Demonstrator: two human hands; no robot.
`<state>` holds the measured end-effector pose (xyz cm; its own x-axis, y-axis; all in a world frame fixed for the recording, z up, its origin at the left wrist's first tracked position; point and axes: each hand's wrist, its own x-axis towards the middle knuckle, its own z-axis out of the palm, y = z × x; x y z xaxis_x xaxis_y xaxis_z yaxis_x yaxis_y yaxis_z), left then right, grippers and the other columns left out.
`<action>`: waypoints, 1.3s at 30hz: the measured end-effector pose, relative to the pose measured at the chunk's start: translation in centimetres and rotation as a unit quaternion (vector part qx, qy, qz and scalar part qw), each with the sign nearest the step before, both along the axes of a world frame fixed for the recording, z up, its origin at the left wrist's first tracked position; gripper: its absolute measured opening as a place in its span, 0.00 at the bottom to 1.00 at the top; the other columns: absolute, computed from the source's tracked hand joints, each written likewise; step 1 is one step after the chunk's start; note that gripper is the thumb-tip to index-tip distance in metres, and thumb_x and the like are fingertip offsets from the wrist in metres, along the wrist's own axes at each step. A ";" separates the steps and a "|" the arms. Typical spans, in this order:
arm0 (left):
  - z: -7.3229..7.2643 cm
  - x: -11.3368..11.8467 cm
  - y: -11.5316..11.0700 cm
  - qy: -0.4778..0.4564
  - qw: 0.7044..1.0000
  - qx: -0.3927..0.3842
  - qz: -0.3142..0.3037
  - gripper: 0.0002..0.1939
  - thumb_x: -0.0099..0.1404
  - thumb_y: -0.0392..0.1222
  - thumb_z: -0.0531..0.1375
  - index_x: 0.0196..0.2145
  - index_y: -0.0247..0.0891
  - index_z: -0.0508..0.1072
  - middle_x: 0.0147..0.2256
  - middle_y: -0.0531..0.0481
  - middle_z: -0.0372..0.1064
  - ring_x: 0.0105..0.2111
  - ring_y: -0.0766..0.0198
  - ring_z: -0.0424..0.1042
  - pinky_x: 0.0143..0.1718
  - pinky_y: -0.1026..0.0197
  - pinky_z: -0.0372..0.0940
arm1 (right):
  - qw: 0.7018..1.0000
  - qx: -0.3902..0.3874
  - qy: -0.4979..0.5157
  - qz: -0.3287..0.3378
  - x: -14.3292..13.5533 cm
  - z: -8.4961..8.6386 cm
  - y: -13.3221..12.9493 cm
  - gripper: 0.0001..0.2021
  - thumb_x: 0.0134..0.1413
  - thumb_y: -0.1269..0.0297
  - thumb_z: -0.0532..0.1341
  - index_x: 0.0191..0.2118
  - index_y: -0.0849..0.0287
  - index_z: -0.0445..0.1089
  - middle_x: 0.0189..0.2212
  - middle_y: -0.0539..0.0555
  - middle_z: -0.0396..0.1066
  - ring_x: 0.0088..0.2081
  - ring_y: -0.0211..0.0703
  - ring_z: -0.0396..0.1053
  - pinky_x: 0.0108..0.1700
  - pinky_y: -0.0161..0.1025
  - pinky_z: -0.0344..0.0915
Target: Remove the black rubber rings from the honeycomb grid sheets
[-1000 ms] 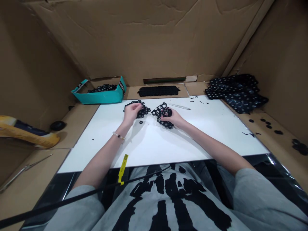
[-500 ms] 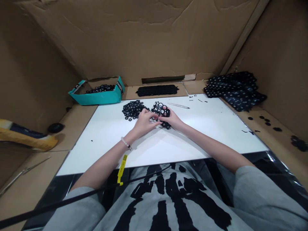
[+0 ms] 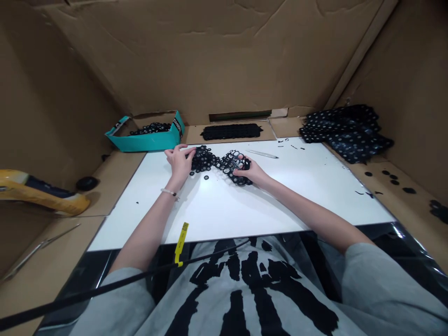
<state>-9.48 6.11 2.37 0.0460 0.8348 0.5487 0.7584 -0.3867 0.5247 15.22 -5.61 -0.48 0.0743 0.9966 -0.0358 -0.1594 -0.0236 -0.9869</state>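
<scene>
My left hand is at the left edge of a pile of small black rings on the white board. Its fingers are bent and slightly apart, touching the pile, with nothing visible held between them. Right of the pile, a piece of black netting with round holes is gripped at its right end by my right hand, thumb in front. The netting's left end meets the pile's right side. One loose ring lies just below the pile.
Behind are a teal-edged box of black rings, a folded black strip and a white pen. Dotted black fabric lies at right, scissors and a yellow object at left. A black cable crosses in front.
My left hand has moved left from the netting to the far side of the pile, and its fingers have spread. My right hand still grips the netting, which is now more fully visible.
</scene>
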 end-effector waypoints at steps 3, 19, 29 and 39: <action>0.3 0.4 -0.9 0.056 0.998 0.027 0.014 0.16 0.67 0.44 0.58 0.49 0.46 0.79 0.56 0.42 0.67 0.54 0.40 0.57 0.52 0.42 0.54 | 1.000 0.000 0.003 0.000 -0.1 0.0 0.0 0.35 0.29 0.65 0.75 0.48 0.56 0.63 0.25 0.42 0.68 0.30 0.38 0.67 0.43 0.43 0.67; -0.3 5.2 -6.0 0.000 0.946 -0.131 -0.296 0.13 0.64 0.49 0.60 0.35 0.41 0.83 0.34 0.48 0.79 0.37 0.55 0.71 0.40 0.56 0.64 | 0.998 0.030 0.048 0.034 -0.3 0.2 0.1 0.36 0.25 0.66 0.76 0.47 0.56 0.65 0.30 0.45 0.72 0.32 0.39 0.69 0.43 0.42 0.68; 0.0 -0.4 1.0 -0.097 0.994 0.006 -0.043 0.14 0.67 0.48 0.57 0.35 0.39 0.81 0.41 0.43 0.76 0.47 0.51 0.68 0.53 0.48 0.59 | 1.000 0.011 -0.002 0.026 0.2 0.2 0.0 0.32 0.28 0.67 0.74 0.48 0.60 0.71 0.22 0.40 0.62 0.26 0.33 0.60 0.37 0.37 0.62; 1.2 2.5 -3.5 0.094 0.975 0.028 -0.198 0.13 0.68 0.49 0.58 0.41 0.43 0.80 0.43 0.46 0.76 0.46 0.50 0.66 0.53 0.46 0.56 | 1.000 0.006 -0.004 0.017 -0.3 0.6 -0.4 0.31 0.30 0.68 0.73 0.48 0.60 0.71 0.26 0.44 0.70 0.29 0.37 0.67 0.40 0.40 0.67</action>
